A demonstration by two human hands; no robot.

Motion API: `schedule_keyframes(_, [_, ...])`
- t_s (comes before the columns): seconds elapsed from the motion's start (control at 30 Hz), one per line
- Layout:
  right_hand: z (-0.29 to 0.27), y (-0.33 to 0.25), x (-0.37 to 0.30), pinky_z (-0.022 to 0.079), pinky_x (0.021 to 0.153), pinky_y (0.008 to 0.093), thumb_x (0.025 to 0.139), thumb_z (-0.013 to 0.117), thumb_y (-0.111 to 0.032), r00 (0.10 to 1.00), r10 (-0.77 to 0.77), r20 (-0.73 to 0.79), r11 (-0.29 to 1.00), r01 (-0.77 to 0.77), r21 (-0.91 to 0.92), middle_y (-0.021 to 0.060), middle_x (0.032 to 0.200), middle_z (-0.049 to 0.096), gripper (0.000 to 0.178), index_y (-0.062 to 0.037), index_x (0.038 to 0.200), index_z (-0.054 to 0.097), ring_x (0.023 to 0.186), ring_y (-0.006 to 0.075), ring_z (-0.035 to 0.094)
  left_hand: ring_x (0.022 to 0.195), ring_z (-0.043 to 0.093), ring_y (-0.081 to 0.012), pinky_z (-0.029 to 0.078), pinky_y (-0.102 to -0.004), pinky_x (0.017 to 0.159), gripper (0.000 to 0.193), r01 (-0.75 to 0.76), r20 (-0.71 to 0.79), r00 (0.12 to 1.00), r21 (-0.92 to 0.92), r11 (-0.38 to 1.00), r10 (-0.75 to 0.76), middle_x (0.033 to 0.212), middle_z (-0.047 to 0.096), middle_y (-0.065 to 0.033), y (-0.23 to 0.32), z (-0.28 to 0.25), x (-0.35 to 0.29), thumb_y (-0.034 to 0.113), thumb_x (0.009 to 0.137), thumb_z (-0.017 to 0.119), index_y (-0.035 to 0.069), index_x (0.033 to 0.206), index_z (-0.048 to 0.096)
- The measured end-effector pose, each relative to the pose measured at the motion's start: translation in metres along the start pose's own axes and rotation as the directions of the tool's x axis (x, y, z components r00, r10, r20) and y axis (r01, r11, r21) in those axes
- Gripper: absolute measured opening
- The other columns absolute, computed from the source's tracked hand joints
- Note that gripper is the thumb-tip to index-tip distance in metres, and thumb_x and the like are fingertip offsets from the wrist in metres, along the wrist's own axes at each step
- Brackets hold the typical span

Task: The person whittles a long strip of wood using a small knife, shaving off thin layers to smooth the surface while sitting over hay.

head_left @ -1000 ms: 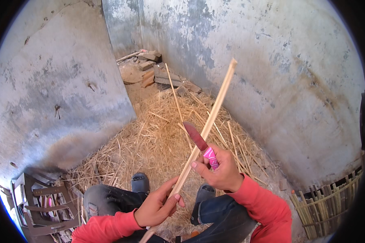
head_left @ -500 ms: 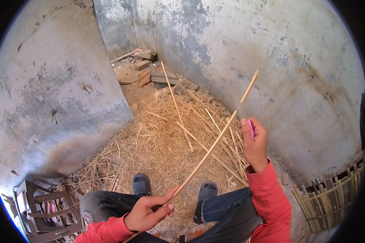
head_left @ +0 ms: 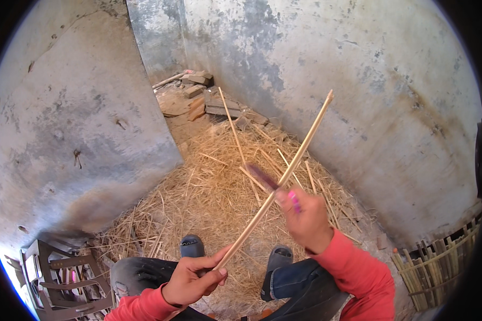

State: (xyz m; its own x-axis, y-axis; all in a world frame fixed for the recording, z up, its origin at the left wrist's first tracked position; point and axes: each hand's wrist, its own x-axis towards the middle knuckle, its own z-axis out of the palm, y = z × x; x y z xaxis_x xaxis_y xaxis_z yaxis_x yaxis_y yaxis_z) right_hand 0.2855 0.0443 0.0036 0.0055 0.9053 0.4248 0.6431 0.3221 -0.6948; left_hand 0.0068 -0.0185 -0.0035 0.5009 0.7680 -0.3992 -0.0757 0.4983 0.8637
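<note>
My left hand [head_left: 193, 279], low in the middle, is closed round the lower part of a long, pale bamboo strip [head_left: 309, 136]. The strip slants up to the right, its far end in the air before the wall. Further up it, my right hand [head_left: 307, 220] is closed on a knife [head_left: 263, 177] with a pink handle, part of which shows at the fingers. The blade is smeared by motion and points up and left, its base against the strip. Whether the edge bites into the strip I cannot tell.
Straw-like shavings [head_left: 198, 187] cover the floor, with several loose strips [head_left: 230, 125] on them. Bricks [head_left: 198, 80] lie in the far corner. A dark frame [head_left: 64, 286] stands at left, a slatted basket [head_left: 439, 262] at right. Weathered walls [head_left: 369, 107] rise close by.
My right hand and the knife have come down and left along the strip, toward my left hand. My left hand stays nearly in place on the strip.
</note>
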Motion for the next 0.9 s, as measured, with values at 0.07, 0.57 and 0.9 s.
schedule_keyframes(0.07, [0.001, 0.004, 0.000, 0.043, 0.042, 0.0425, 0.103, 0.063, -0.034, 0.999, 0.033, 0.008, 0.999, -0.033, -0.008, 0.0125, 0.052, 0.054, 0.037, -0.0058, 0.080, 0.060, 0.043, 0.0299, 0.059, 0.058, 0.042, -0.0015, 0.032, -0.0201, 0.050, 0.050, 0.021, 0.004, 1.000, -0.032, 0.999, -0.021, 0.081, 0.062, 0.0001, 0.002, 0.000, -0.001, 0.004, 0.104, 0.060, 0.009, 0.153, 0.051])
schedule_keyframes(0.57, [0.022, -0.018, -0.031, 0.044, 0.042, 0.0417, 0.104, 0.062, -0.033, 0.972, -0.156, 0.177, 0.985, 0.166, -0.043, 0.0110, 0.051, 0.053, 0.037, -0.0051, 0.079, 0.058, 0.044, 0.0296, 0.059, 0.052, 0.041, -0.0048, 0.032, -0.0223, 0.045, 0.051, 0.069, 0.001, 0.998, -0.181, 0.981, -0.070, 0.082, 0.064, -0.0070, 0.004, -0.001, 0.002, 0.001, 0.100, 0.062, 0.009, 0.149, 0.055])
schedule_keyframes(0.9, [0.017, -0.001, -0.024, 0.042, 0.040, 0.0401, 0.105, 0.061, -0.035, 0.987, -0.071, 0.142, 0.994, 0.082, -0.070, 0.0106, 0.051, 0.053, 0.036, -0.0053, 0.084, 0.061, 0.041, 0.0297, 0.056, 0.054, 0.046, -0.0060, 0.033, -0.0235, 0.045, 0.049, 0.049, 0.011, 0.999, -0.176, 0.983, -0.048, 0.081, 0.066, -0.0082, -0.001, -0.003, -0.002, 0.000, 0.099, 0.063, 0.010, 0.147, 0.057])
